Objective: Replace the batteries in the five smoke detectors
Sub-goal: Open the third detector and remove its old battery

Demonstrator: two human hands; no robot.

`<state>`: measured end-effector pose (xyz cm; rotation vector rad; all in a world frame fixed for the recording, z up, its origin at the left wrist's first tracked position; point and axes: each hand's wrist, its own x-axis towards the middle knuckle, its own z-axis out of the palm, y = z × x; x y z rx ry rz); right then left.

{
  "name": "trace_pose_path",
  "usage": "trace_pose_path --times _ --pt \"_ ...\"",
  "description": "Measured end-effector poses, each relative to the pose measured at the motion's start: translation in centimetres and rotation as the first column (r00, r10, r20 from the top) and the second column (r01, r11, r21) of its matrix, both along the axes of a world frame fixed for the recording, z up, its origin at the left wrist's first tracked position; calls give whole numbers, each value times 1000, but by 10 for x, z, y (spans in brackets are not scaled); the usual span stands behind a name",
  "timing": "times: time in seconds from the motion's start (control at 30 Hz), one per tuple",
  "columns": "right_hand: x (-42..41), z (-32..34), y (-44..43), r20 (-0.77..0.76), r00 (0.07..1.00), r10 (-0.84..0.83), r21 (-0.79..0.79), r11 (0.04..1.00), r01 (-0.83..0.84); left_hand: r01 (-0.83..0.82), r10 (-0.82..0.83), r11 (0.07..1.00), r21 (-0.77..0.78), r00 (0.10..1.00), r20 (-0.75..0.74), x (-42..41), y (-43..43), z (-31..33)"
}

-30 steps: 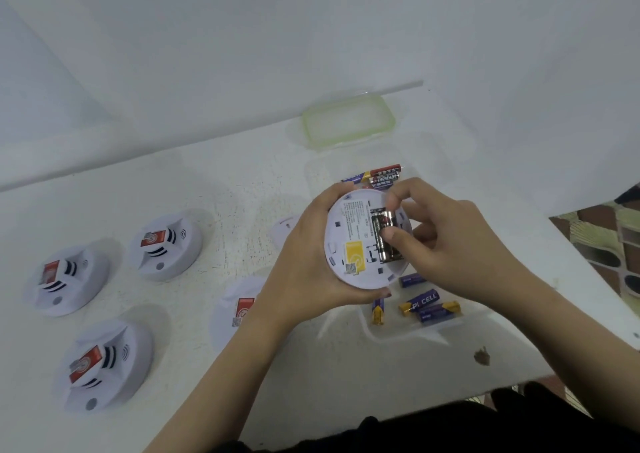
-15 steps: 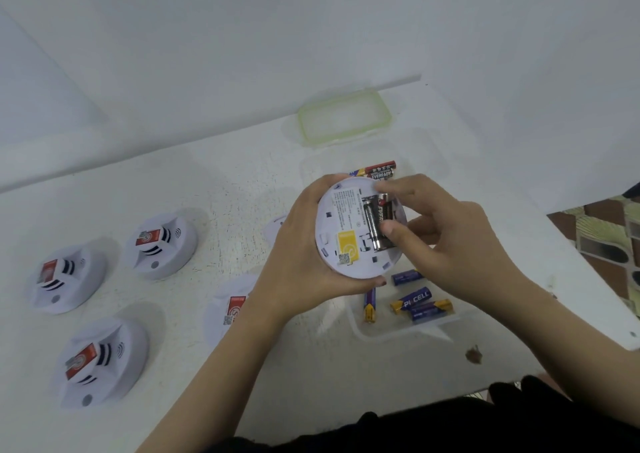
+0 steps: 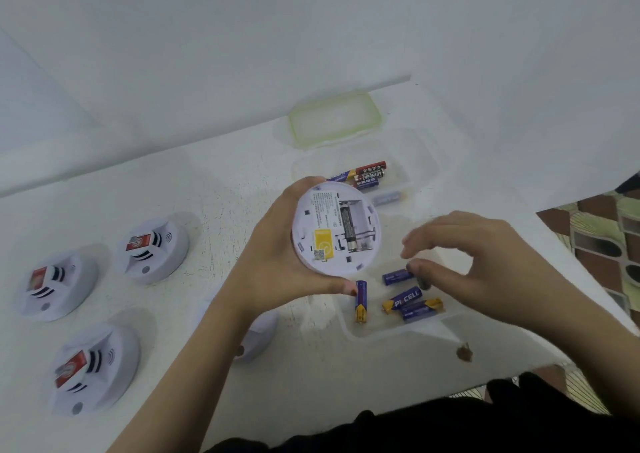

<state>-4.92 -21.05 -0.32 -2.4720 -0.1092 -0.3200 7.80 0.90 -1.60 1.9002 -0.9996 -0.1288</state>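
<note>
My left hand (image 3: pixel 277 262) grips a round white smoke detector (image 3: pixel 334 227), back side up. Its battery bay is uncovered with one dark battery (image 3: pixel 347 229) in it and an empty slot beside that. My right hand (image 3: pixel 478 265) hovers to the right over a shallow clear tray (image 3: pixel 377 331) of blue batteries (image 3: pixel 407 297). A dark battery (image 3: pixel 423 279), blurred, sits at its thumb and fingertips, apparently pinched. Three more detectors lie face up at the left (image 3: pixel 154 250), (image 3: pixel 52 288), (image 3: pixel 91 366). Another detector (image 3: pixel 258 335) is partly hidden under my left forearm.
A second clear container (image 3: pixel 415 162) behind the detector holds red-and-black batteries (image 3: pixel 370 174). A green-rimmed lid (image 3: pixel 334 118) lies by the wall. The white table's edge (image 3: pixel 588 290) runs diagonally at the right, with patterned floor beyond. A small brown scrap (image 3: pixel 464 353) lies near the front edge.
My right hand has left the battery bay and moved right and down over the near tray with a dark battery. The bay now holds one battery instead of two.
</note>
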Motion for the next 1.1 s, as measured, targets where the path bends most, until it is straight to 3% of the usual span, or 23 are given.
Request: trace_pose_path --times 0.4,0.73,0.9,1.1 --pt "26 -8 10 149 986 72 -32 997 -68 56 -56 998 18 998 3 -4 -14 7" --pt "31 -6 9 319 936 148 -198 976 -86 89 -89 996 18 995 35 -3 -19 12" --pt "35 -3 10 339 920 200 -279 954 -104 83 -83 996 -30 996 13 -2 -20 11" --pt "32 -4 8 250 951 183 -183 973 -139 67 -66 997 -26 997 34 1 -17 11"
